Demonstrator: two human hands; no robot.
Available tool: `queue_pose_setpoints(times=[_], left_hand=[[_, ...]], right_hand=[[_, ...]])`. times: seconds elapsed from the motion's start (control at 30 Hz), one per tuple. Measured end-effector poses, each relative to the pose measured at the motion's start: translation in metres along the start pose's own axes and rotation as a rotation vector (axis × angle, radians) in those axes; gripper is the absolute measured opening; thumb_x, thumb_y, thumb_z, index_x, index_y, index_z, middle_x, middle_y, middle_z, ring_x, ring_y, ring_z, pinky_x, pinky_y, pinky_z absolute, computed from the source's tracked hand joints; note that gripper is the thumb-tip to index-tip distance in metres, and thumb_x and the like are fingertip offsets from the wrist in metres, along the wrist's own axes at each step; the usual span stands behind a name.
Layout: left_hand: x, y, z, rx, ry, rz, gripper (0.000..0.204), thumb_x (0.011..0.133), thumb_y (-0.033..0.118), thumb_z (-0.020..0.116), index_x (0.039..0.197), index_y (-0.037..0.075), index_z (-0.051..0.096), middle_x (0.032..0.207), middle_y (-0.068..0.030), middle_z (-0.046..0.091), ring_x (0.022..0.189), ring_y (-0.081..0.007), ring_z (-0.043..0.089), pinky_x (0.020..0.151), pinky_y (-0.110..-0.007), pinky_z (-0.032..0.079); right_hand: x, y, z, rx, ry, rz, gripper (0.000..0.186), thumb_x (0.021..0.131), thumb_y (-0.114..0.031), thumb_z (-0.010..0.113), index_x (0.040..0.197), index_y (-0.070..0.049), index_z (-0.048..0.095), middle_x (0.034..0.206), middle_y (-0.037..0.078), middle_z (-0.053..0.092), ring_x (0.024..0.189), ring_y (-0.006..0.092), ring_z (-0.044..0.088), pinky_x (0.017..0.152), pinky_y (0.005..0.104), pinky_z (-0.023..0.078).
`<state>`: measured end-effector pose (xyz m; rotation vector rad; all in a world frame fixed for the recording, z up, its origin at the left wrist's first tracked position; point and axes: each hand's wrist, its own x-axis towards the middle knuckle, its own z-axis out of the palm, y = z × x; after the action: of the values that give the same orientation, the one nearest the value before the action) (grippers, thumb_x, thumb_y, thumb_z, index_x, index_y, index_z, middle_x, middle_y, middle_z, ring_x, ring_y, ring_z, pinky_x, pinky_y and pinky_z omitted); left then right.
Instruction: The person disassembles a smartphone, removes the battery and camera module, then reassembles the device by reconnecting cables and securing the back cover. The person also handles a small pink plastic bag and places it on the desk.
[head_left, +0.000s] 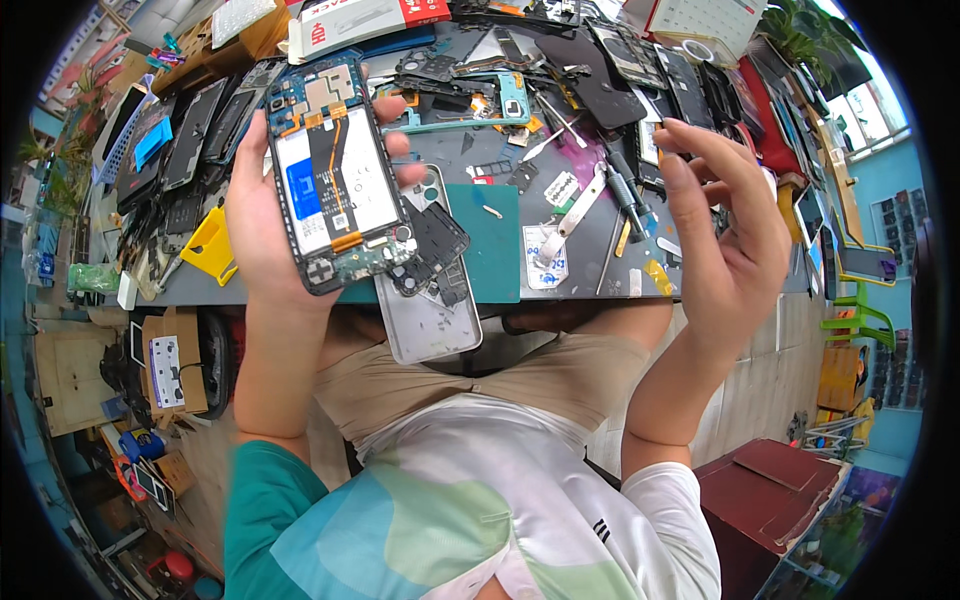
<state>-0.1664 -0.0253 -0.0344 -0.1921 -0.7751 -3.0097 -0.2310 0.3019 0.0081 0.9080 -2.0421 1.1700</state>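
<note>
Opened phone [345, 180]: nearest thing, at 10 to 11 o'clock of the view's middle, raised over the desk [590, 285]; insides facing up, long axis leaning slightly toward 11.
Frame: black, rounded corners, small fittings along the rim.
Mainboard [322, 92]: top end, blue, with a pale metallic shield and a dark round camera at its left.
Battery [368, 190]: white, filling the middle, a bright blue patch on its left side; print too fine to make out.
Flex cable [337, 143]: a dark strip with an orange line down the battery, orange connector ends top and bottom.
Lower board [365, 262]: green, a dark cross-marked part in the near left corner.
Left hand [258, 205]: grasping the phone, thumb side along the left edge, fingertips past the right.
Right hand [735, 230]: at 2 o'clock, raised, loosely curled, nothing seen in it.
Back cover [435, 335]: pale, just below the phone at 5 o'clock, jutting past the desk edge; dark plastic parts [435, 240] on it.
Mat [495, 215]: green, beside the cover.
Screwdriver [622, 185]: toward 1 to 2 o'clock.
Turquoise frame [515, 100]: 12 o'clock, farther off among loose parts.
Box [365, 22]: red and white, far side, 11 o'clock.
</note>
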Motion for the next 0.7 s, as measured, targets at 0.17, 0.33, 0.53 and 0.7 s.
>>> queue_pose_setpoints(times=[0.17,0.33,0.53,0.7], left_hand=[[-0.016,-0.014,0.007,0.072,-0.006,0.062,0.075,0.116,0.05,0.025,0.168,-0.001,0.044,0.159,-0.0322,0.058,0.104,-0.0442,0.077,0.091,-0.071,0.067],[-0.01,-0.029,0.015,0.031,0.017,0.103,0.076,0.119,0.055,0.023,0.166,-0.002,0.044,0.161,-0.0308,0.056,0.107,-0.0439,0.077,0.087,-0.066,0.069],[-0.015,-0.032,0.015,-0.016,-0.001,0.079,0.079,0.12,0.06,0.019,0.165,0.001,0.044,0.157,-0.028,0.061,0.116,-0.0417,0.075,0.09,-0.06,0.069],[-0.018,-0.03,0.018,0.065,0.01,0.104,0.081,0.12,0.063,0.019,0.165,0.002,0.045,0.153,-0.0281,0.063,0.121,-0.0457,0.074,0.097,-0.062,0.067]], right_hand=[[-0.016,-0.012,0.016,0.08,-0.095,0.062,0.02,0.092,0.001,0.087,0.111,-0.002,0.083,0.104,0.009,0.082,0.076,0.0127,0.068,0.061,0.0255,0.049],[-0.031,-0.043,0.046,0.202,-0.255,-0.038,0.031,0.082,-0.002,0.094,0.112,-0.004,0.083,0.105,0.012,0.077,0.084,0.0241,0.073,0.066,0.0357,0.057],[-0.04,-0.05,0.088,0.209,-0.206,-0.172,0.033,0.083,-0.009,0.096,0.113,-0.007,0.083,0.106,0.009,0.075,0.083,0.0227,0.071,0.064,0.035,0.056],[-0.043,-0.047,0.099,0.1,-0.103,-0.251,0.033,0.083,-0.011,0.096,0.113,-0.009,0.083,0.106,0.007,0.075,0.079,0.0208,0.069,0.059,0.0328,0.054]])
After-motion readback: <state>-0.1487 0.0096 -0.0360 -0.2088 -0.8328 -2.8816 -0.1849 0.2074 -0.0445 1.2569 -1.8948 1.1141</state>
